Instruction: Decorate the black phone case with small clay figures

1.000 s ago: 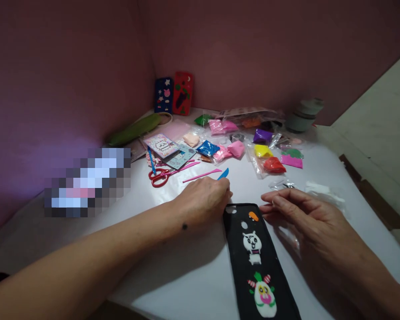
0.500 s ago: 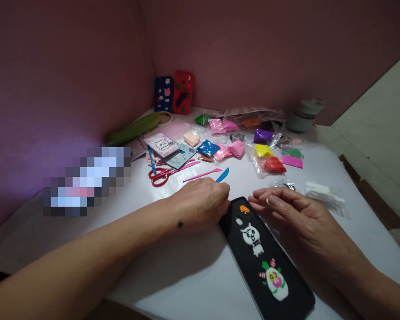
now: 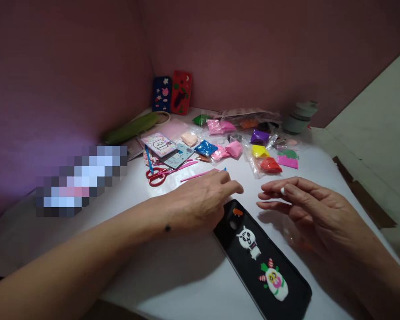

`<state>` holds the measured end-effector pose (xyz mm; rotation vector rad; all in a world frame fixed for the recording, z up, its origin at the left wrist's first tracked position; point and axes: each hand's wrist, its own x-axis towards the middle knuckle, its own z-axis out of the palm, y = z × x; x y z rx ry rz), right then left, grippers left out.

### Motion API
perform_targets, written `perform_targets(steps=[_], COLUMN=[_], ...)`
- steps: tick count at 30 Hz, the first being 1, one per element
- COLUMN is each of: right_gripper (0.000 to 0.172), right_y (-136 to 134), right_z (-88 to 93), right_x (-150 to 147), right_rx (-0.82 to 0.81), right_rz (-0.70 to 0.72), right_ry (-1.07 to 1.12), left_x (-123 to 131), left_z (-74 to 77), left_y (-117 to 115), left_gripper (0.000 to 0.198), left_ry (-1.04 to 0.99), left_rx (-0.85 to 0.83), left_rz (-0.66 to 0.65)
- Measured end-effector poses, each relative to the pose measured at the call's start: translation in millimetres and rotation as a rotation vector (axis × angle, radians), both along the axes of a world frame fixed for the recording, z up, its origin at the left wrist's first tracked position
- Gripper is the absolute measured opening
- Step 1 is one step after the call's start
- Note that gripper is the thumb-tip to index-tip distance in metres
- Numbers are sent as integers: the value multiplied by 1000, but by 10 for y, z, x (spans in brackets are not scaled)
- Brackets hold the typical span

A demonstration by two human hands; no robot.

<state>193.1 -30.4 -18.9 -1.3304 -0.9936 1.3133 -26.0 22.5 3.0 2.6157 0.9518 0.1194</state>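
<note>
pellet, white, was clamped in the grip of the right hand; a slack pinch might have dropped it. the black case lay lower right of centre, overlapped by the left hand, grip unclear, whose knuckles might have nudged it.

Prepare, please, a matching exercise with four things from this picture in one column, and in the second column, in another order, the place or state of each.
Column 1
1. black rectangular case
2. small white rounded piece
3. red-handled metal scissors
4. red rectangular case

Column 2
A. stands at the back, beside the dark blue rectangular case
B. lies just in front of the flat, colourful printed cards
C. has a small orange oval piece near its far end
D. is held at the fingertips of the bare right hand

Right pairs: 1-C, 2-D, 3-B, 4-A
</note>
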Motion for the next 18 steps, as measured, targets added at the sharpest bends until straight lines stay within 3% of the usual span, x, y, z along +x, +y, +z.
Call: perform_targets(steps=[3, 6, 12, 18], right_gripper=[20, 19, 20, 18], right_y=[11, 12, 20, 55], right_z=[-4, 7, 11, -34], right_x=[8, -3, -12, 1], right_rx=[13, 11, -4, 28], right_rz=[3, 12, 4, 28], right_ry=[10, 7, 16, 42], left_x=[16, 33, 25, -20], left_z=[-76, -115, -107, 35], left_y=[27, 21, 1, -30], left_gripper=[58, 56, 52, 46], left_ry=[-75, -48, 31, 266], left_rx=[-20, -35, 19, -8], left_rz=[-165, -237, -224, -170])
